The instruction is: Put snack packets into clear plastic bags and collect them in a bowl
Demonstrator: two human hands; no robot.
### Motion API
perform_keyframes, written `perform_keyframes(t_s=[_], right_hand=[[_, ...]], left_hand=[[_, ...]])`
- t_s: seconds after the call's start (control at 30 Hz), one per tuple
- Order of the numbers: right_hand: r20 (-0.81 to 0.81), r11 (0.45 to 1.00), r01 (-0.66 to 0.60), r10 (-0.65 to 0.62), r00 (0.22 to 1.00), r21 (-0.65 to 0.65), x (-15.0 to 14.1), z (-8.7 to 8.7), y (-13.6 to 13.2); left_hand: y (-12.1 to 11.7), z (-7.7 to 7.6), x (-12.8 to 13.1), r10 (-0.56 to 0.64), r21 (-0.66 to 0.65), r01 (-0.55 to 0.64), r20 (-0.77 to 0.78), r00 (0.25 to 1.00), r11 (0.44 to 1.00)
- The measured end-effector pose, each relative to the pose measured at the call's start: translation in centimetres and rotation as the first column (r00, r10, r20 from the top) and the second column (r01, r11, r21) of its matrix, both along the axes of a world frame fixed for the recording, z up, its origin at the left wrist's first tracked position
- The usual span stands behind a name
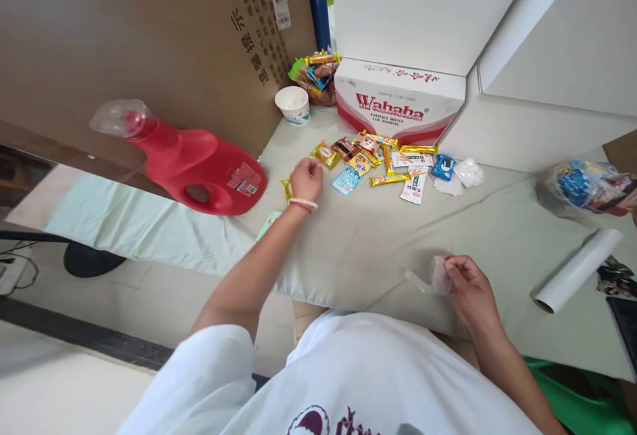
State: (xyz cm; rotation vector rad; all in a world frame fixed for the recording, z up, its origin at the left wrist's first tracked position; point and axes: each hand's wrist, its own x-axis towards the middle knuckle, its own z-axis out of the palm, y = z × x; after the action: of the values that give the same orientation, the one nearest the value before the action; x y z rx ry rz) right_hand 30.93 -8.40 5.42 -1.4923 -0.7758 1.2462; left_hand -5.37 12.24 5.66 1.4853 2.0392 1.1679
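Observation:
My left hand (pixel 306 180), with a bracelet at its wrist, is over the table with its fingers curled closed; whatever they may hold is hidden. Close by it lie a round yellow snack packet (pixel 324 154) and, partly behind the hand, another yellow packet (pixel 287 188). Just right are a blue-and-yellow snack packet (pixel 351 175), a yellow stick packet (pixel 389 180) and white packets (pixel 414 186). A blue packet (pixel 442 167) sits farther right. Near the table's front edge, my right hand (pixel 470 286) pinches a crumpled clear plastic bag (pixel 440 277).
A Wahaha water carton (pixel 398 107) stands at the back, beside a paper cup (pixel 293 105) and a snack bag (pixel 318 80). On the left, a red jug (pixel 209 170) leans by a big cardboard box (pixel 189 44). A white roll (pixel 577 270) and a filled clear bag (pixel 587 189) lie right.

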Motion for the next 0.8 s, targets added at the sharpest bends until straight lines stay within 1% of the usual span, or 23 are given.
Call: perform_keyframes(t_s=[0.03, 0.1, 0.13, 0.2, 0.27, 0.33, 0.4, 0.47, 0.53, 0.57, 0.63, 0.67, 0.7, 0.73, 0.8], right_hand=[[0.028, 0.999, 0.03, -0.029, 0.999, -0.029, 0.8, -0.3, -0.5], [0.096, 0.993, 0.076, -0.067, 0.993, -0.091, 2.2, -0.9, -1.7], [0.133, 0.988, 0.095, -0.079, 0.988, -0.118, 2.8, -1.1, -2.3], [0.197, 0.979, 0.13, -0.097, 0.976, -0.16, 3.5, -1.4, -3.5], [0.233, 0.969, 0.163, -0.118, 0.965, -0.188, 3.9, -1.5, -4.5], [0.248, 0.96, 0.188, -0.134, 0.959, -0.207, 4.0, -1.4, -4.9], [0.256, 0.955, 0.198, -0.139, 0.957, -0.22, 4.0, -1.1, -4.9], [0.262, 0.958, 0.195, -0.136, 0.955, -0.212, 3.8, -0.7, -4.3], [0.274, 0.966, 0.179, -0.124, 0.954, -0.185, 3.7, -0.2, -3.4], [0.281, 0.972, 0.166, -0.114, 0.953, -0.169, 3.6, 0.0, -2.9], [0.294, 0.981, 0.128, -0.08, 0.952, -0.148, 3.5, 0.4, -1.8], [0.299, 0.985, 0.105, -0.058, 0.952, -0.14, 3.4, 0.7, -1.3], [0.305, 0.989, 0.076, -0.033, 0.952, -0.13, 3.2, 1.1, -0.7], [0.313, 0.993, 0.042, -0.005, 0.95, -0.114, 3.0, 1.6, -0.1], [0.364, 0.998, -0.05, 0.06, 0.929, -0.038, 2.1, 2.9, 1.3]], left_hand=[[2.8, 0.4, -2.0, 0.043, 0.007, -0.043, -0.034, 0.998, 0.999], [7.8, 1.4, -5.2, 0.063, 0.033, -0.061, -0.061, 0.996, 0.998], [9.8, 1.8, -6.4, 0.062, 0.051, -0.059, -0.073, 0.995, 0.997], [13.0, 2.2, -7.8, 0.009, 0.068, -0.002, -0.106, 0.994, 0.998], [15.4, 2.1, -8.5, -0.053, 0.042, 0.059, -0.126, 0.991, 0.997], [17.1, 1.7, -8.6, -0.083, -0.005, 0.083, -0.128, 0.988, 0.997], [18.2, 1.2, -8.5, -0.076, -0.039, 0.072, -0.133, 0.988, 0.997], [18.5, 0.9, -8.4, -0.059, -0.047, 0.052, -0.168, 0.984, 0.998], [17.5, 1.0, -8.0, -0.052, -0.03, 0.046, -0.212, 0.976, 0.998], [16.5, 1.3, -7.5, -0.062, -0.012, 0.061, -0.233, 0.97, 0.998], [12.9, 2.1, -6.2, -0.119, 0.027, 0.13, -0.269, 0.956, 0.991], [10.5, 2.5, -5.2, -0.195, 0.052, 0.222, -0.32, 0.927, 0.974], [7.7, 2.8, -3.9, -0.296, 0.056, 0.34, -0.374, 0.879, 0.939], [4.6, 3.0, -2.5, -0.39, 0.052, 0.449, -0.412, 0.823, 0.892], [-1.7, 2.7, 0.8, -0.506, 0.03, 0.57, -0.423, 0.752, 0.821]])
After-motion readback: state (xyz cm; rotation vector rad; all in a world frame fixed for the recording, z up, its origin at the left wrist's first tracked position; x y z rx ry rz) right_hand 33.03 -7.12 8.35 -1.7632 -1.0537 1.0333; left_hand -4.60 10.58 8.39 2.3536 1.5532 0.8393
